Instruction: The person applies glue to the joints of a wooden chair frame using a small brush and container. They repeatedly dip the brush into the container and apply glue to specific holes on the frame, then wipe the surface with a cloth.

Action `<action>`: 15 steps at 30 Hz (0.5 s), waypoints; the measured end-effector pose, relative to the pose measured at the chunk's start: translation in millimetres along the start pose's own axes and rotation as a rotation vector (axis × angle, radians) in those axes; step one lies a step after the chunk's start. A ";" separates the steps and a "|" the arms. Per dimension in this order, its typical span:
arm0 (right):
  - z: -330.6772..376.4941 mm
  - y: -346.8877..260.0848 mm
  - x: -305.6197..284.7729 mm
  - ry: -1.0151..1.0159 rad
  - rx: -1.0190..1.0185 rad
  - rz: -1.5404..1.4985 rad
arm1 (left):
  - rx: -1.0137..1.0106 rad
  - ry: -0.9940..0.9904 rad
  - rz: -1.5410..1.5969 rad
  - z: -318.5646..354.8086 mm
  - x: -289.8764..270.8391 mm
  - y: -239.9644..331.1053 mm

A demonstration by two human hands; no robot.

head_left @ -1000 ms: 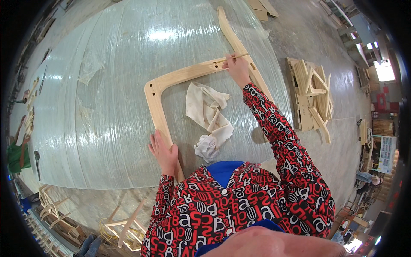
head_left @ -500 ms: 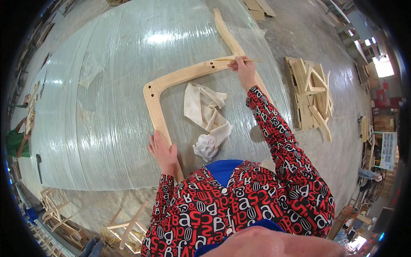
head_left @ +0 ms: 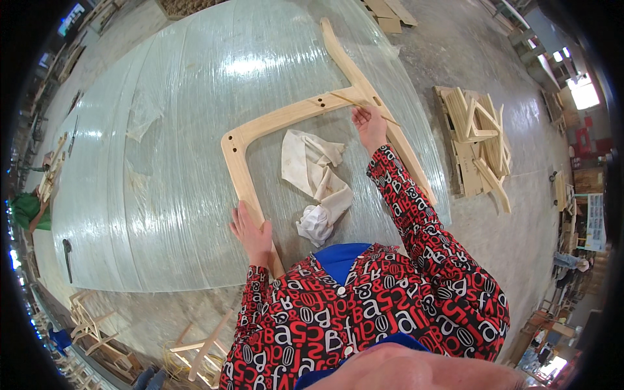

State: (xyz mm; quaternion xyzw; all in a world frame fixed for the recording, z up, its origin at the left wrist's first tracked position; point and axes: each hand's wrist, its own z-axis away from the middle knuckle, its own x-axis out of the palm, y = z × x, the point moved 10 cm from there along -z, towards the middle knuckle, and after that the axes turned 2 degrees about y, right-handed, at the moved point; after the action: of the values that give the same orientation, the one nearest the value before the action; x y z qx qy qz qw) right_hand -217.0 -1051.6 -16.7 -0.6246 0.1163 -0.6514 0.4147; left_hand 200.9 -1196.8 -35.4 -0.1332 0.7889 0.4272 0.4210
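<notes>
A pale wooden chair-side frame (head_left: 286, 117) with dark dowel holes lies on a film-wrapped surface. Over its near left leg rests my left hand (head_left: 251, 229), fingers stretched and thumb apart, palm against the wood. At the joint with the long curved right leg is my right hand (head_left: 369, 123), its fingers closed on a thin, light-brown stick (head_left: 390, 120). The stick slants across the joint, its far end over the crosspiece near two holes. A crumpled off-white cloth (head_left: 305, 159) lies inside the frame, with a whiter wad (head_left: 315, 224) at its near end.
Clear plastic film (head_left: 175, 143) covers the broad work surface. On the right, curved wooden parts (head_left: 478, 117) are piled on a cardboard-topped pallet (head_left: 465, 172). More chair frames (head_left: 205, 348) stand at the lower left. A person in green (head_left: 29, 211) is at the far left.
My right hand has moved slightly down and turned, and the stick now slants across the joint rather than lying nearly level. My left hand stays on the leg.
</notes>
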 end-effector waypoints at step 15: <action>82.4 -137.6 -54.2 -0.013 -0.376 0.570 | 0.626 -0.225 0.013 5.5 77.6 120.0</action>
State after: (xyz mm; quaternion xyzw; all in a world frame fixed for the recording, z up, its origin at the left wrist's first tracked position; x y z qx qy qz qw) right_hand -203.1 -897.7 52.5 -0.6366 0.4018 -0.4724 0.4584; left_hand 88.2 -1108.9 -29.9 0.0558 0.8314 0.1787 0.5231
